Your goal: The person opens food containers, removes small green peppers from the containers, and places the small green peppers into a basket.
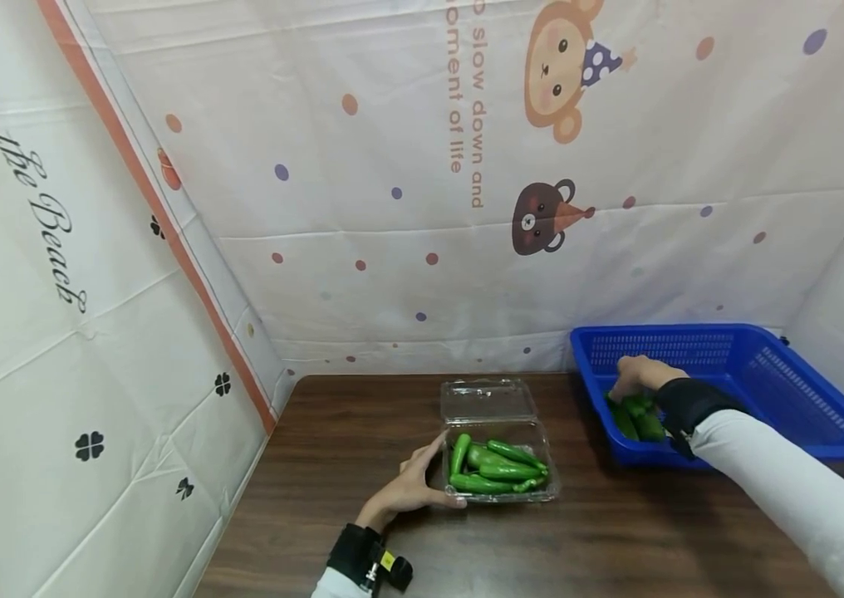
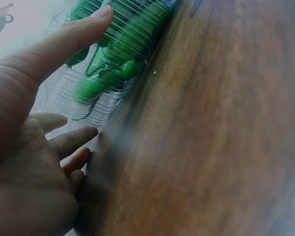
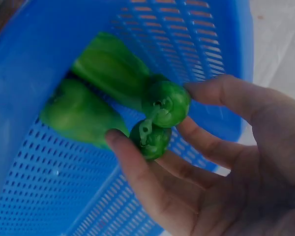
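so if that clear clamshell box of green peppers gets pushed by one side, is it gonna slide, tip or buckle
The clear box looks thin-walled and ribbed, so it would likely flex under a hard push. It sits low and wide on the smooth wooden table, so sliding seems likelier than tipping. The left hand rests against its side, probably steadying it.

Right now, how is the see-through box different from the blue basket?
The clear box is small, see-through plastic with a hinged lid open; the blue basket is bigger, with holes and no lid. The left hand touches the box; the right hand reaches into the basket. Both hold green peppers.
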A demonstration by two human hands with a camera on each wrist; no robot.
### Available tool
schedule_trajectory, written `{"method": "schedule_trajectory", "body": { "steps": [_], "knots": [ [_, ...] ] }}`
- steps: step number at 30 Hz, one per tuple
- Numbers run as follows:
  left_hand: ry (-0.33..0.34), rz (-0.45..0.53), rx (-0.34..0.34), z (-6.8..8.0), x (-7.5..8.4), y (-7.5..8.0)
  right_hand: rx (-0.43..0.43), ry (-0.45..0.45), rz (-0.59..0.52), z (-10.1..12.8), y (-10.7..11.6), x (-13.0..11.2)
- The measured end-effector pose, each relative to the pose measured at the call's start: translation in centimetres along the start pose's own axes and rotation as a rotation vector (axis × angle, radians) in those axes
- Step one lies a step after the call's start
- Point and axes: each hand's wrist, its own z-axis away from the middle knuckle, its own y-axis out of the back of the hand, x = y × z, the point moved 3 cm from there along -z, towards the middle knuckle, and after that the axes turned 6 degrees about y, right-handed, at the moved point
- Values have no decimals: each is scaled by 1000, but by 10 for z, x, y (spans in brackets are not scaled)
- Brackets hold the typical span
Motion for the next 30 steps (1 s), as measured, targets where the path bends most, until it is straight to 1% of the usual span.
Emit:
{"method": "schedule_trajectory", "body": {
  "steps": [4, 7, 9, 14, 18, 20, 27, 30],
  "knots": [
    [-4, -3, 4, 0, 2, -1, -33, 1, -37, -1, -6, -3],
    [-5, -9, 6, 0, 3, -2, -57, 0, -24, -2, -10, -2],
    [-4, -11, 6, 0, 3, -2, -80, -6, -35, -2, -12, -1],
    [-5, -3, -8, 0, 4, -1, -105, -7, -27, -3, -15, 2],
    [-5, 0, -10, 0, 3, 1, -94, 16, -46, -2, -12, 1],
    [-4, 1, -9, 0, 3, 1, -83, 40, -39, 0, -7, 0],
    [10, -3, -4, 1, 0, 1, 5, 116, 64, 5, 12, -13],
    [17, -1, -7, 1, 0, 1, 50, 148, 74, 10, 22, -20]
  ]
}}
